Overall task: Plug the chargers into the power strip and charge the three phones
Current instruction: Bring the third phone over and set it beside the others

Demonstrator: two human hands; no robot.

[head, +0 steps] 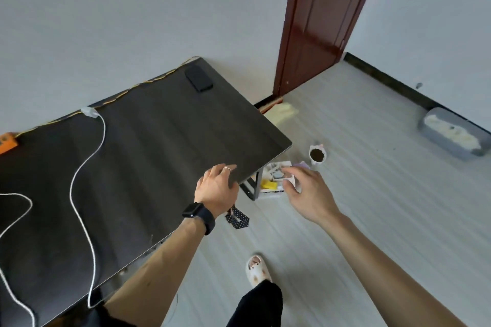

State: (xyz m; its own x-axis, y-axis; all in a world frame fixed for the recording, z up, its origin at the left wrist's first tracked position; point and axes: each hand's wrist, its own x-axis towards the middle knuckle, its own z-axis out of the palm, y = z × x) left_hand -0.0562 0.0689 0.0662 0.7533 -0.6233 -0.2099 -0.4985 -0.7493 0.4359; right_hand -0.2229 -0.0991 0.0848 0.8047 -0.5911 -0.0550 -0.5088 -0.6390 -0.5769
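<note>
A dark table [148, 162] fills the left of the head view. A black phone [198, 78] lies at its far corner. A white charger plug [89, 112] sits near the back edge, and its white cable [82, 178] snakes toward the front edge. The end of an orange power strip [6, 142] shows at the far left. My left hand [216, 186], with a black watch on the wrist, rests on the table's right edge, fingers spread. My right hand [305, 191] hovers beyond the table over a white box [273, 180] on the floor, fingers loosely curled and holding nothing I can make out.
A yellow-black cord [138, 85] runs along the table's back edge. On the pale floor stand a cup with dark contents [317, 154], a grey tray [454, 133] and a dotted black item [237, 219]. A red-brown door [318, 21] stands behind. A slippered foot [256, 269] is below.
</note>
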